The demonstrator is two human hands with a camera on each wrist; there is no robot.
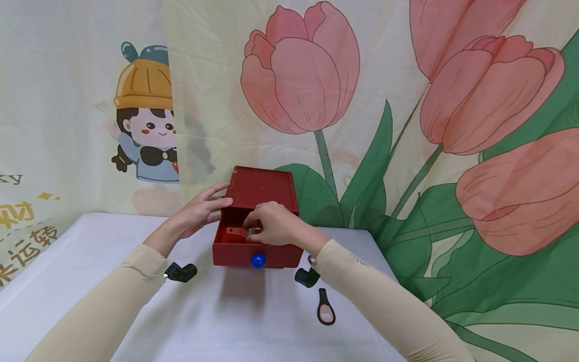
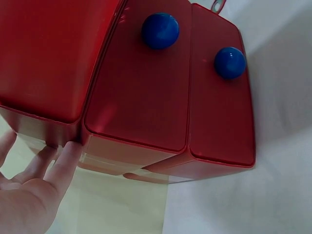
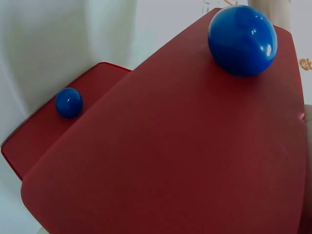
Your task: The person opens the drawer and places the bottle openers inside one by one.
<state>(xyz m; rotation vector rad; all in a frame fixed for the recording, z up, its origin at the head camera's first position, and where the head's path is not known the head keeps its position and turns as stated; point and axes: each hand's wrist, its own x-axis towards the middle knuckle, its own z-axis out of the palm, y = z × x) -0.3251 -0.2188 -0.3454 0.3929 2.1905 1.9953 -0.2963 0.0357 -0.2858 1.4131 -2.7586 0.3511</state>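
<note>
A dark red drawer chest (image 1: pixel 264 188) has its top drawer (image 1: pixel 224 255) pulled out, with a blue ball knob (image 1: pixel 258 261) on the front. My right hand (image 1: pixel 277 224) reaches into that drawer, its curled fingers pinching a small red-handled tool (image 1: pixel 236 232) with a shiny metal part. The hand covers most of the metal, so its kind is not clear. At the chest's left side, my left hand (image 1: pixel 197 213) rests its extended fingertips against the wall; the left wrist view shows these fingers (image 2: pixel 63 168) along the red side. The right wrist view shows the drawer front (image 3: pixel 161 141), hiding the right hand.
On the white-covered table (image 1: pixel 217 327), a black-handled tool (image 1: pixel 182 272) lies left of the chest. Another black object (image 1: pixel 307 277) lies at the right, with a black bottle opener (image 1: pixel 325 307) nearer. A lower drawer's blue knob (image 3: pixel 68 103) shows beneath the pulled-out one.
</note>
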